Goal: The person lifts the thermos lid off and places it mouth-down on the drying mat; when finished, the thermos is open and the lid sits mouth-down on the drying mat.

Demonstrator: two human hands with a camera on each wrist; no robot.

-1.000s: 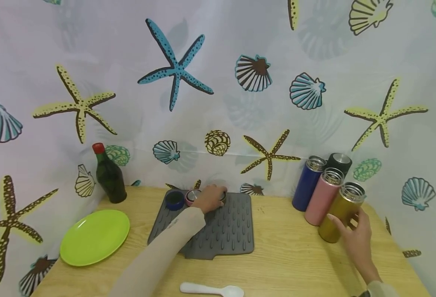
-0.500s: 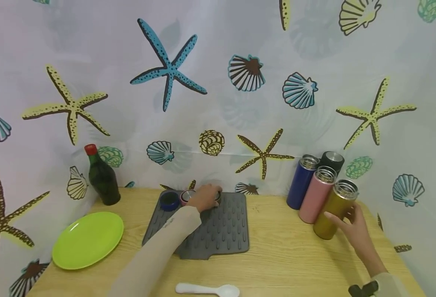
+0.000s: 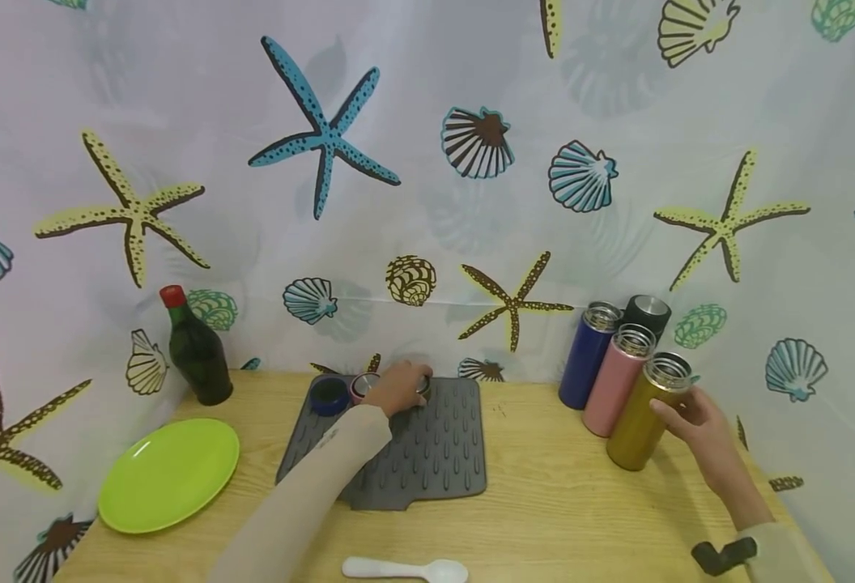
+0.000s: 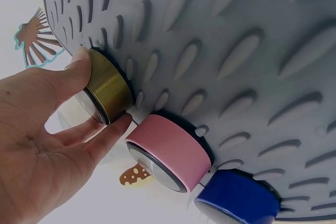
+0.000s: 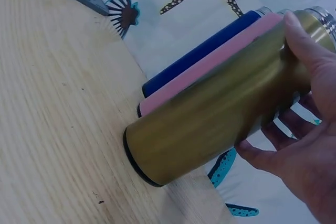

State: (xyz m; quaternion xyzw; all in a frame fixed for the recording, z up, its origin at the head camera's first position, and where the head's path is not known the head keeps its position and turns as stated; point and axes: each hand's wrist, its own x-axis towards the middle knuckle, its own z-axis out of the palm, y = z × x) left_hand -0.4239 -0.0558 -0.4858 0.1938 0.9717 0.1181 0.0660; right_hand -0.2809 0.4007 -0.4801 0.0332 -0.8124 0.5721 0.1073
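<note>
On the dark grey ridged mat (image 3: 445,437), my left hand (image 3: 397,389) holds a gold bottle lid (image 4: 111,85) between thumb and fingers. A pink lid (image 4: 170,150) and a blue lid (image 4: 239,196) sit beside it in a row, all on the mat. At the right, my right hand (image 3: 700,429) grips an uncapped gold bottle (image 3: 639,421) near its top, thumb on one side and fingers on the other. That bottle stands on the table in front of an uncapped pink bottle (image 3: 617,380) and an uncapped blue bottle (image 3: 588,356).
A black bottle (image 3: 648,314) is partly hidden behind the pink one. To the left are a lime green plate (image 3: 168,478) and a dark green bottle with a red cap (image 3: 197,352). A white spoon (image 3: 406,570) lies near the table's front edge. A patterned curtain (image 3: 413,210) hangs behind.
The head view has shifted slightly, so everything sits further left. My right hand has closed in on the gold bottle, its thumb now against the side. My left hand stays at the gold lid.
</note>
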